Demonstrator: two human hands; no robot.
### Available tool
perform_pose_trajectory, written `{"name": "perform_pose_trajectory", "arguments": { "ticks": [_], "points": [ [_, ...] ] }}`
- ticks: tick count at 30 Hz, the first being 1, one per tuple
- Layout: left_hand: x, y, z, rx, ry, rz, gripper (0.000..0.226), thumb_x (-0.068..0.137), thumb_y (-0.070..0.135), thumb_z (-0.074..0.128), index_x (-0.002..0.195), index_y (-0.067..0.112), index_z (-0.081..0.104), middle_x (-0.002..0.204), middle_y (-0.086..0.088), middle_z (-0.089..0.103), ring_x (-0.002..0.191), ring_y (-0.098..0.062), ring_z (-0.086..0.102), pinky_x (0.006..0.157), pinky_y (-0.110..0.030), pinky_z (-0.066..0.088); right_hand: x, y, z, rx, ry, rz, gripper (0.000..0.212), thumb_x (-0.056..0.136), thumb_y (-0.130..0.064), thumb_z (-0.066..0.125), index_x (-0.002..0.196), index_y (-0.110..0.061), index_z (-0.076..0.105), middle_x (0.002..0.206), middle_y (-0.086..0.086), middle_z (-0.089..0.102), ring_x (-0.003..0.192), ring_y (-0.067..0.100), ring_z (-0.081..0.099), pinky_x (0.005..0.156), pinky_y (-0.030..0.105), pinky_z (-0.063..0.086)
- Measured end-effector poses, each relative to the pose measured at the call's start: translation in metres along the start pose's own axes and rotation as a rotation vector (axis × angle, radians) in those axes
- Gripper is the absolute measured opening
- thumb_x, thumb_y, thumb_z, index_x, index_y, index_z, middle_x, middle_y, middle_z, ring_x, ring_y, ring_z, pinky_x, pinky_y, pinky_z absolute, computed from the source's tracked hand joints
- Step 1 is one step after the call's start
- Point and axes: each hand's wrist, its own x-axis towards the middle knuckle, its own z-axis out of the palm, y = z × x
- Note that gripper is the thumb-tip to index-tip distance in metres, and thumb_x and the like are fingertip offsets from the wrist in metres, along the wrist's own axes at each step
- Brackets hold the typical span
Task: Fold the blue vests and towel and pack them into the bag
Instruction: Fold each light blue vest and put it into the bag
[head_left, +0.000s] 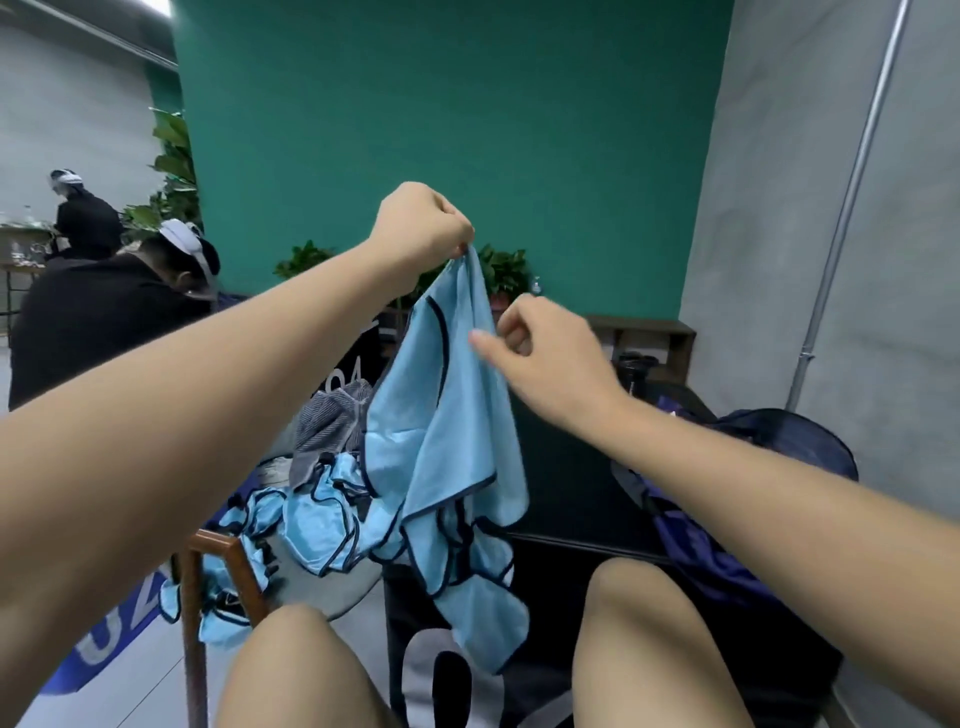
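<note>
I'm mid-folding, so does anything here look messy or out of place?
The unfolded blue vests lie in a tangled heap, some hanging off the edge by the wooden frame; the grey towel is crumpled behind.

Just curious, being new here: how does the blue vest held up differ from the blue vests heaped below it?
The raised vest hangs long and loose from the left hand, which pinches its top; the heaped vests lie crumpled, untouched by either hand. The raised vest is single; the heap holds seemingly several. Both are light blue with dark trim.
</note>
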Motion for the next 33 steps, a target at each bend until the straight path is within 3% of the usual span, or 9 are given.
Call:
{"name": "perform_pose_trajectory", "arguments": {
  "ticks": [3, 6, 9, 12, 15, 21, 25, 29, 33],
  "points": [
    [-0.004, 0.002, 0.010, 0.026, -0.023, 0.006, 0.020, 0.079, 0.013, 0.063, 0.081, -0.002, 0.077, 0.074, -0.013, 0.075, 0.057, -0.014, 0.053, 0.057, -0.025, 0.051, -0.006, -0.012, 0.022, -0.014, -0.130, 0.111, 0.052, 0.083, -0.073, 0.070, 0.086, -0.023, 0.058, 0.080, -0.007, 0.065, 0.074, 0.014, 0.064, 0.064, 0.039, 0.053],
    [-0.006, 0.003, 0.014, 0.034, -0.020, 0.009, 0.020, 0.081, 0.011, 0.061, 0.083, -0.002, 0.076, 0.076, -0.013, 0.077, 0.051, -0.010, 0.050, 0.050, -0.019, 0.047, -0.004, -0.005, 0.040, 0.031, -0.181, 0.180, 0.052, 0.089, -0.051, 0.077, 0.071, -0.015, 0.044, 0.063, 0.002, 0.054, 0.056, 0.021, 0.053, 0.052, 0.037, 0.042],
    [-0.007, -0.002, 0.011, 0.039, -0.010, 0.010, 0.021, 0.080, 0.012, 0.061, 0.084, -0.003, 0.075, 0.086, -0.019, 0.077, 0.059, -0.015, 0.052, 0.058, -0.024, 0.050, -0.007, 0.005, 0.046, 0.050, -0.218, 0.191, 0.050, 0.093, -0.036, 0.074, 0.068, -0.015, 0.036, 0.063, 0.004, 0.043, 0.056, 0.023, 0.041, 0.051, 0.035, 0.031],
    [-0.005, -0.013, 0.007, 0.040, -0.014, -0.006, 0.026, 0.077, 0.012, 0.058, 0.087, -0.008, 0.072, 0.077, -0.022, 0.072, 0.064, -0.017, 0.051, 0.059, -0.029, 0.051, -0.006, 0.018, 0.038, 0.055, -0.252, 0.170, 0.043, 0.096, -0.032, 0.071, 0.071, -0.009, 0.045, 0.064, 0.004, 0.048, 0.056, 0.020, 0.043, 0.052, 0.034, 0.031],
    [-0.002, -0.025, 0.002, 0.061, 0.002, -0.025, 0.024, 0.076, 0.015, 0.058, 0.083, -0.004, 0.071, 0.070, -0.009, 0.061, 0.065, -0.017, 0.049, 0.057, -0.031, 0.048, 0.000, 0.033, 0.020, 0.040, -0.256, 0.164, 0.044, 0.098, -0.036, 0.071, 0.070, -0.011, 0.049, 0.064, 0.003, 0.047, 0.057, 0.016, 0.040, 0.051, 0.032, 0.026],
    [-0.010, -0.046, 0.002, 0.032, 0.012, -0.036, 0.021, 0.086, 0.017, 0.061, 0.086, 0.001, 0.075, 0.081, -0.013, 0.077, 0.065, -0.021, 0.065, 0.075, -0.043, 0.067, 0.030, 0.057, -0.011, 0.208, -0.186, 0.261, 0.034, 0.097, -0.035, 0.073, 0.076, -0.009, 0.067, 0.058, -0.010, 0.048, 0.055, 0.010, 0.038, 0.057, 0.030, 0.027],
    [-0.031, -0.058, 0.012, -0.049, -0.023, -0.090, 0.013, 0.085, 0.013, 0.066, 0.079, 0.010, 0.077, 0.070, 0.007, 0.074, 0.066, -0.013, 0.064, 0.069, -0.028, 0.059, 0.046, 0.058, -0.024, 0.200, -0.157, 0.258, 0.026, 0.097, -0.024, 0.072, 0.074, -0.013, 0.069, 0.045, -0.017, 0.042, 0.042, 0.004, 0.032, 0.050, 0.026, 0.024],
    [-0.059, -0.080, 0.024, -0.128, -0.084, -0.136, 0.008, 0.089, 0.012, 0.069, 0.084, 0.013, 0.076, 0.074, 0.000, 0.074, 0.066, -0.012, 0.060, 0.063, -0.026, 0.049, 0.058, 0.060, -0.031, 0.171, -0.146, 0.264, 0.023, 0.095, -0.023, 0.070, 0.076, -0.010, 0.070, 0.053, -0.015, 0.049, 0.052, 0.005, 0.038, 0.056, 0.030, 0.030],
    [-0.097, -0.116, 0.040, -0.147, -0.152, -0.224, 0.004, 0.093, 0.016, 0.072, 0.093, 0.013, 0.075, 0.083, -0.003, 0.076, 0.069, -0.010, 0.063, 0.060, -0.025, 0.045, 0.066, 0.058, -0.031, 0.180, -0.144, 0.274, 0.027, 0.093, -0.027, 0.071, 0.084, -0.002, 0.071, 0.071, 0.001, 0.055, 0.067, 0.017, 0.044, 0.064, 0.032, 0.034]
  ]
}}
